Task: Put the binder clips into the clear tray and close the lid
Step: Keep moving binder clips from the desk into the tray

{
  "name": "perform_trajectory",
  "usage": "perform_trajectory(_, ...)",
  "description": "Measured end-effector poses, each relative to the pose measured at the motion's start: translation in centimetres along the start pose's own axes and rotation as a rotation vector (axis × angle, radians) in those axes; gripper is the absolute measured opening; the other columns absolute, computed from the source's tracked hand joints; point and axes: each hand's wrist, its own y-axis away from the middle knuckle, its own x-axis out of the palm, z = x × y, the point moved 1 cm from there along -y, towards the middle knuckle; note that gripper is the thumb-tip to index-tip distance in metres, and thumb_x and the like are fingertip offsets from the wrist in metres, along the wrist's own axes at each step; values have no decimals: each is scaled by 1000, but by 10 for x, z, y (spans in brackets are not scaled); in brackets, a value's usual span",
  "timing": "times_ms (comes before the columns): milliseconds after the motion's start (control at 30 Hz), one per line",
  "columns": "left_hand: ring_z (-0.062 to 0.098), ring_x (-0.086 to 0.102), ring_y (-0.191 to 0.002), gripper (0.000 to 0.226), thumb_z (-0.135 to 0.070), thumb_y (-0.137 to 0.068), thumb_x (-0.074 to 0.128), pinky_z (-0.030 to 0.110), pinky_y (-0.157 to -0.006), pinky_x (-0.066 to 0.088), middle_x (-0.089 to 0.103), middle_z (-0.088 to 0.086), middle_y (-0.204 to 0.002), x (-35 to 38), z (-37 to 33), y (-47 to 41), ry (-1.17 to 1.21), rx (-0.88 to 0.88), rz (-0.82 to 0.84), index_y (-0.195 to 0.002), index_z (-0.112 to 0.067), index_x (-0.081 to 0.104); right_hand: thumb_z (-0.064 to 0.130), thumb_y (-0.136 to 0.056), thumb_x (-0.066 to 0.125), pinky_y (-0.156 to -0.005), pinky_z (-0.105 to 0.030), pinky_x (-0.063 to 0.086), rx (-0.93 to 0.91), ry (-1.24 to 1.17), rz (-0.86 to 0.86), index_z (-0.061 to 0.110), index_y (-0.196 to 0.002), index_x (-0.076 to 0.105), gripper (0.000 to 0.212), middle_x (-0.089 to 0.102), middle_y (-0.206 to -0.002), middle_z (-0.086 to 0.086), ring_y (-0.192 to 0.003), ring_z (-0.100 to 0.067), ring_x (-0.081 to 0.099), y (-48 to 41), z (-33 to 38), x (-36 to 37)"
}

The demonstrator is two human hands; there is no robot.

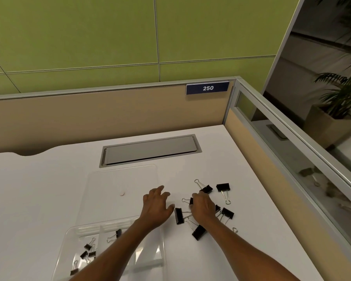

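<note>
On the white desk (pixel 221 151), binder clips (pixel 223 187) are scattered right of the clear tray (pixel 83 227), some inside; left grip (pixel 155 205) is spread, empty; right grip (pixel 203 207) is pinched on one; light, stiff, probably best taken by the black body.

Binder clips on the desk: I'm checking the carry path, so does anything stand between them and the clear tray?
Only the person's own left hand and forearm: they lie between the binder clips and the clear tray, the forearm crossing over its right side. The lid lies open behind it.
</note>
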Motion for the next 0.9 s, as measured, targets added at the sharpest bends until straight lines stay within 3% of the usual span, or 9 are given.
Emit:
perform_trajectory(300,24,21,-137,52,-49,-88,47,43,-108,20,27,4,-152,0,-3,-1,24,-22,-16,-133,-23,45,21,-86,62,-64,-30,45,68,-90,-42,10,-99,57,18,58,-103,-6,-94,-21,57,-4,0,-2)
perform_trajectory(433,23,23,-137,50,-49,-88,48,43,-107,21,29,2,-151,-2,-1,4,64,-48,-48,-131,-24,47,21,-84,62,-62,-28,42,234,-419,-85,9,-99,52,22,61,-92,-3,-80,-20,57,-2,7,-9)
perform_trajectory(667,25,28,-134,51,-50,-84,46,45,-104,24,34,4,-148,-7,9,15,111,-76,-92,-128,-23,51,-4,-71,68,-51,-27,48,480,-1112,28,10,-104,51,40,64,-84,-11,-64,-19,61,6,28,-19)
perform_trajectory(800,25,29,-134,57,-53,-80,40,45,-103,25,36,3,-147,-15,15,23,121,-99,-110,-127,-23,52,-10,-71,66,-51,-26,47,485,-1267,65,10,-97,51,37,67,-88,-15,-63,-19,62,15,40,-26)
perform_trajectory(900,24,30,-133,53,-52,-82,42,44,-103,25,37,3,-147,-21,22,30,124,-106,-128,-126,-24,53,-12,-70,61,-54,-27,50,480,-1309,104,4,-89,55,26,68,-80,-19,-62,-23,63,21,49,-26)
